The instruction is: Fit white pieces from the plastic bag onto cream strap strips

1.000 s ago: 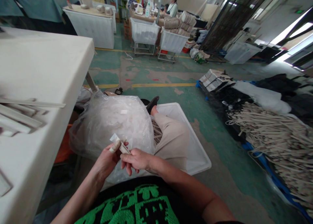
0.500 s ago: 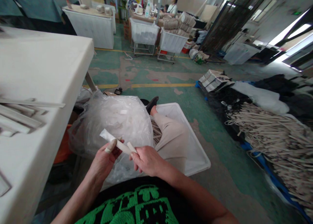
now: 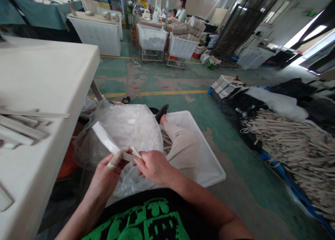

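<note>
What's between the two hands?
A short stretch of pale strip, running from the left hand to the right hand; it shows in the head view.

No text can be read, including the green print (image 3: 159, 208) on the black shirt (image 3: 200, 212).

A slim, flat strip (image 3: 104, 137) is up in mid-air, bright white along its longer stretch, slanting up and left in a gentle bow to a squared-off free tip, out beyond the right-hand long edge of the white surface (image 3: 52, 75). It's pinched by the left fingers (image 3: 115, 159); a duller, beige length runs across to the right fingers (image 3: 141, 166), and there a short, pale end (image 3: 136, 152) pokes up, tilted leftward.
</note>
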The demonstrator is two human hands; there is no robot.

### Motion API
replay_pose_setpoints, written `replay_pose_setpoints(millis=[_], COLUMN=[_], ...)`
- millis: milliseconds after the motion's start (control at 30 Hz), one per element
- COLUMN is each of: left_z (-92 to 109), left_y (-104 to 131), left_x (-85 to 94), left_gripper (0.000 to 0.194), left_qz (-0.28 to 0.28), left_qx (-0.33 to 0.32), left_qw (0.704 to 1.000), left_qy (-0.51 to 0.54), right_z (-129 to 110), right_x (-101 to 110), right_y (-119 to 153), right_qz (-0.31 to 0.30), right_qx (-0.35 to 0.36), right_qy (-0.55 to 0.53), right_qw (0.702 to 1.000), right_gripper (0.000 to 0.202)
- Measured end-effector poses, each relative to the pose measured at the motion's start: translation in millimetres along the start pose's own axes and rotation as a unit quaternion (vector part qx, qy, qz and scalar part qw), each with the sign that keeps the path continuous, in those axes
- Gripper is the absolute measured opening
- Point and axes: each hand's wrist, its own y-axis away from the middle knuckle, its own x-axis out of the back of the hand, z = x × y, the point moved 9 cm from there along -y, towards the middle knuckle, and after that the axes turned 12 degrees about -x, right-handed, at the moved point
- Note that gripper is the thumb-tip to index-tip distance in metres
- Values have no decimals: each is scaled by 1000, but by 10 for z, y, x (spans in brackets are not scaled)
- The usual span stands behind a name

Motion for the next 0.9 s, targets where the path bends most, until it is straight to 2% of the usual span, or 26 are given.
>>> replay_pose_setpoints(millis=[67,200,267,433,500,600,667,833,900], left_z=[94,515,585,269,289,488,549,241,228], left_y=[35,-41,-47,79,74,-6,-29,81,87], left_x=[-57,219,277,-25,-28,159,216,-67,-73], left_gripper=[40,33,33,31,30,30,30,30,28], left_qz=[-13,70,79,-27,-22,46,64,-36,-37], left_qx=[-22,-131,-152,-87,-99,-140,-149,-87,-97], left_qw=[1000,989,985,994,994,989,986,994,993], left_qy=[-8,-4,-10,-57,-50,-32,-34,-56,-59], right_z=[-82,-89,-82,-225,-250,-220,-204,-269,-269], right_x=[38,73,87,114,127,129,134,152,147], right_y=[-11,49,74,62,73,120,136,64,47], right_qz=[10,-12,-7,20,17,1,5,37,32], right_qx=[19,36,38,69,80,90,94,98,99], right_qy=[-9,-30,-36,-62,-63,-60,-66,-99,-96], right_qw=[1000,999,999,995,995,994,993,990,990], right_gripper=[30,31,30,24,22,25,28,25,24])
